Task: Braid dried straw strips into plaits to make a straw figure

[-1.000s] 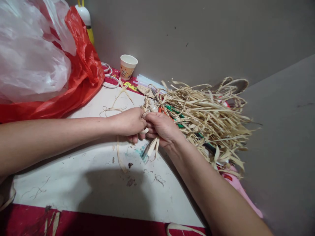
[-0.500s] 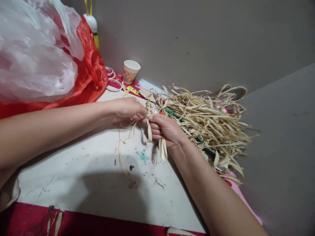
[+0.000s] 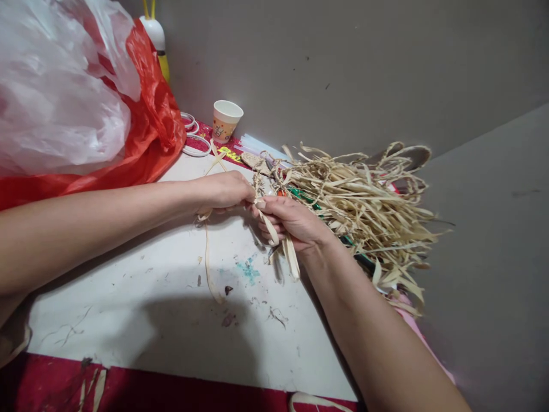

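Observation:
My left hand (image 3: 223,191) and my right hand (image 3: 291,222) meet over the white tabletop (image 3: 171,309), both closed on pale dried straw strips (image 3: 274,237). The right hand's fingers wrap several flat strips that hang down below its palm. The left hand pinches a thin strip whose loose end (image 3: 209,269) curls down onto the table. A big loose bundle of the same straw (image 3: 364,206) lies just right of the right hand, against the grey wall.
A red and clear plastic bag (image 3: 86,114) fills the far left. A paper cup (image 3: 225,121) and white rings (image 3: 195,146) stand at the back by the wall. Green stems (image 3: 306,199) show under the straw. A red cloth edge (image 3: 150,395) runs along the near side.
Both hands moved up and slightly away from me. The strips in the right hand now hang lower and more to the right; the left hand pulled its thin strip taut against the right.

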A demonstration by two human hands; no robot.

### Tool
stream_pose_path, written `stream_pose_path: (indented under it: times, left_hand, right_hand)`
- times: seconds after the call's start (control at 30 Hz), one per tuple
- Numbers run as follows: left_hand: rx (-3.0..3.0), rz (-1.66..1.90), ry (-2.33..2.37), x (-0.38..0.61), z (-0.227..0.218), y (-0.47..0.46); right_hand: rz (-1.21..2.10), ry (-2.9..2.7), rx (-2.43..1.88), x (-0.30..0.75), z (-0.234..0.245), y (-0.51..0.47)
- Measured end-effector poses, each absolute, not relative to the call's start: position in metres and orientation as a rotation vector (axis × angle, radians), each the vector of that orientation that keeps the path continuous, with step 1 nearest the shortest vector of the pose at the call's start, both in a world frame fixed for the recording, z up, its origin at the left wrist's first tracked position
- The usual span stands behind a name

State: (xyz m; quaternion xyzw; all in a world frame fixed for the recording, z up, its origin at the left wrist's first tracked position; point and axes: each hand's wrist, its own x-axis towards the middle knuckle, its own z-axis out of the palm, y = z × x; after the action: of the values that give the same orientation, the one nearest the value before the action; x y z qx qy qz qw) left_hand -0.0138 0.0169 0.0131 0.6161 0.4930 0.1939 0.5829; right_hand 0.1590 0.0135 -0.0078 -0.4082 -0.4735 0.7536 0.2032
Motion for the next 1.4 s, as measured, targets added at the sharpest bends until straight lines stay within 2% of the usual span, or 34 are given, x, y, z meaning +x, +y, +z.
stream_pose_path:
  times: [0.53,0.83,1.2,1.27,1.4]
  left_hand:
    - [1.198,0.371,1.002,-0.016,0.006,0.020]
    - [1.163,0.379,1.011,-0.013,0.003,0.018]
    - [1.231,0.459,1.164,-0.010,0.004,0.015]
    - [1.275,0.470,1.188,-0.010,0.005,0.013]
    - [1.313,0.497,1.162,-0.010,0.002,0.011]
  right_hand:
    - [1.683,-1.809,-1.264,0.165,-0.001,0.008]
    - [1.574,-1.953,-1.298,0.163,-0.001,0.006]
    - [1.106,-2.237,-1.364,0.171,0.011,0.008]
    - [1.155,-2.172,-1.401,0.171,0.013,0.007]
    - [1.512,-1.867,-1.441,0.162,0.012,0.000]
